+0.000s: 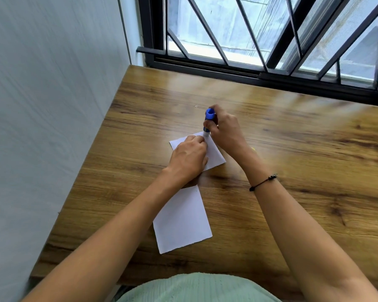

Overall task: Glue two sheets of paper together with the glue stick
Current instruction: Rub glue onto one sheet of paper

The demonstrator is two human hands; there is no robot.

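Two white paper sheets lie on a wood-grain desk (pixel 292 149) set into a corner of the room: a pale wall (pixel 52 105) runs along its left edge, and a window (pixel 271 29) with dark diagonal bars runs along its far edge.

Count: two sheets, one glue stick, two bare hands, one dark cord bracelet (pixel 262 182) on the right wrist.

From left to right: the left hand (pixel 189 159) presses palm-down on the far sheet (pixel 215 153), fingers flat on the paper near its far corner, so its grip closes on nothing. The near sheet (pixel 181 221) lies partly beneath the left forearm, its long axis running roughly away from the person and tilted slightly; whether its far edge touches the far sheet cannot be told, since the hand covers that spot. The glue stick (pixel 208 123), blue, stands nearly upright at the far corner of the far sheet, long axis close to vertical, leaning slightly away from the person, blue knob end uppermost and pale tip down on the paper. The right hand (pixel 224 129) holds it, grip wrapped narrowly around the barrel.
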